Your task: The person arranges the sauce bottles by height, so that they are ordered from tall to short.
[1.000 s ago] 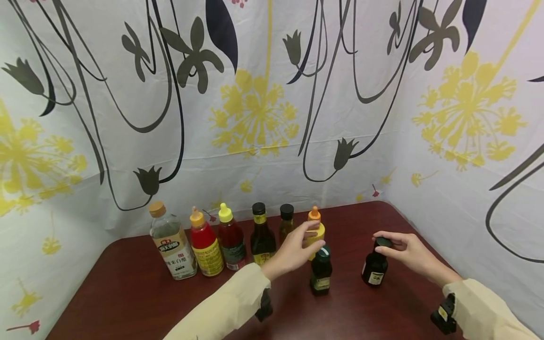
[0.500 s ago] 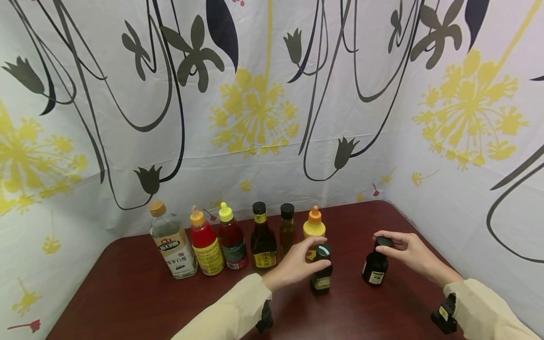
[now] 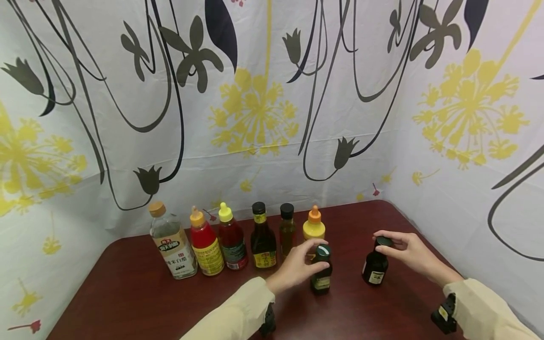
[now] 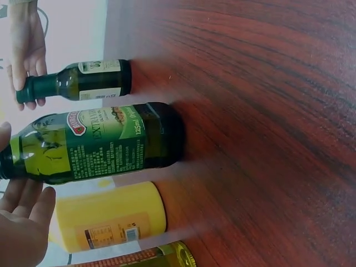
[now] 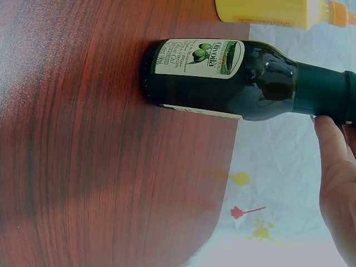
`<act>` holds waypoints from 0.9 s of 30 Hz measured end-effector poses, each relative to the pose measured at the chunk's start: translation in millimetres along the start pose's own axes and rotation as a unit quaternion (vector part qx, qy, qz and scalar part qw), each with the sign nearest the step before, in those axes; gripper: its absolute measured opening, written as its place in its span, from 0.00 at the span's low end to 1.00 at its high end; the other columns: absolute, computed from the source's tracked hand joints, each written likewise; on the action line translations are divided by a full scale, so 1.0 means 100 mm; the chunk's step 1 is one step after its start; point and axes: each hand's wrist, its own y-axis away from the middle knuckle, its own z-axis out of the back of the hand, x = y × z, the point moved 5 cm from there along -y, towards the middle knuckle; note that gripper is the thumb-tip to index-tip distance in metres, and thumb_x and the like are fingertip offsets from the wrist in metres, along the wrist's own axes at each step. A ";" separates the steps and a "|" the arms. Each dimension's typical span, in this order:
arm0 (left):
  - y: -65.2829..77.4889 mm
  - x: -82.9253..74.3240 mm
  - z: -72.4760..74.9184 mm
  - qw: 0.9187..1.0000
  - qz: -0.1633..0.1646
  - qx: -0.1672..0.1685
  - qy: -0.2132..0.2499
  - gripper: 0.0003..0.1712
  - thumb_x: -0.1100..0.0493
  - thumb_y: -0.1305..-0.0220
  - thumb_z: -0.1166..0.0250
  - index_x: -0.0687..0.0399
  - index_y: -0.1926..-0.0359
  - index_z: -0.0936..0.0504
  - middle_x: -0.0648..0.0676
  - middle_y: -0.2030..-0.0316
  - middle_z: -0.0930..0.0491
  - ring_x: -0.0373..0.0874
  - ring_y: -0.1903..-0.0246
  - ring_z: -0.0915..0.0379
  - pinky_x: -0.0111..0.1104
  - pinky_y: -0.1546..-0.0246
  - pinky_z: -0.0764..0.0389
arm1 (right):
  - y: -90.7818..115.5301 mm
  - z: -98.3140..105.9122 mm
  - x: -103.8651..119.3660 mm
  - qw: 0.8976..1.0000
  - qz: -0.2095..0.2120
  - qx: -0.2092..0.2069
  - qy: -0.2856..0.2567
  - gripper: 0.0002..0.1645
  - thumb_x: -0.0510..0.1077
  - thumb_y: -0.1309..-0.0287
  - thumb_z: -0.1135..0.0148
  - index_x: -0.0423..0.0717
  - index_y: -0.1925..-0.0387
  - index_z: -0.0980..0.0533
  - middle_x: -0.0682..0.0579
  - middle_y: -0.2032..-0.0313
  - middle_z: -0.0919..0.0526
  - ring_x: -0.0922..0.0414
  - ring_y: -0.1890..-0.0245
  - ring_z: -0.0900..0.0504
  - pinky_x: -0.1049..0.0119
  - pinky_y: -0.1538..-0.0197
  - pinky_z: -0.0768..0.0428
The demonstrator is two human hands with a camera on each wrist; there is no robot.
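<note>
In the head view, my left hand (image 3: 294,267) has its thumb and fingers around the top of a small dark olive oil bottle (image 3: 321,279). The left wrist view shows that bottle's green label (image 4: 105,139), with fingers (image 4: 25,200) at its neck. My right hand (image 3: 408,250) grips the dark green cap of a second olive oil bottle (image 3: 375,269), thumb in front and fingers behind. Its pale label (image 5: 200,57) with printed olives faces the right wrist camera. Both bottles stand upright on the dark red table (image 3: 140,302).
Behind the left hand stands a yellow squeeze bottle (image 3: 313,230) with an orange tip. Leftward in a row are a slim oil bottle (image 3: 287,231), a dark sauce bottle (image 3: 262,241), two red sauce bottles (image 3: 207,248) and a clear vinegar bottle (image 3: 176,250). A patterned cloth (image 3: 263,184) hangs behind.
My left hand has come down from in front of the yellow squeeze bottle to the top of the nearer olive oil bottle. The right hand has stayed on its bottle's cap.
</note>
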 end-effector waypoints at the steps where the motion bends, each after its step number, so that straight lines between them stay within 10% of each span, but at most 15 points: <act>1: 0.00 0.00 0.00 1.000 -0.003 -0.002 -0.001 0.25 0.56 0.45 0.37 0.45 0.45 0.30 0.46 0.54 0.26 0.35 0.56 0.28 0.26 0.57 0.28 | 0.00 0.00 0.00 1.000 -0.002 0.000 0.000 0.24 0.46 0.45 0.42 0.39 0.48 0.29 0.38 0.49 0.27 0.74 0.57 0.28 0.72 0.63 0.24; 27: 0.00 -0.03 -0.07 0.998 -0.042 -0.046 -0.026 0.25 0.58 0.51 0.33 0.50 0.48 0.25 0.47 0.62 0.20 0.30 0.65 0.25 0.22 0.66 0.25 | -0.01 0.01 -0.02 1.000 -0.011 0.001 0.009 0.25 0.48 0.46 0.42 0.41 0.48 0.29 0.38 0.48 0.28 0.76 0.56 0.29 0.71 0.62 0.24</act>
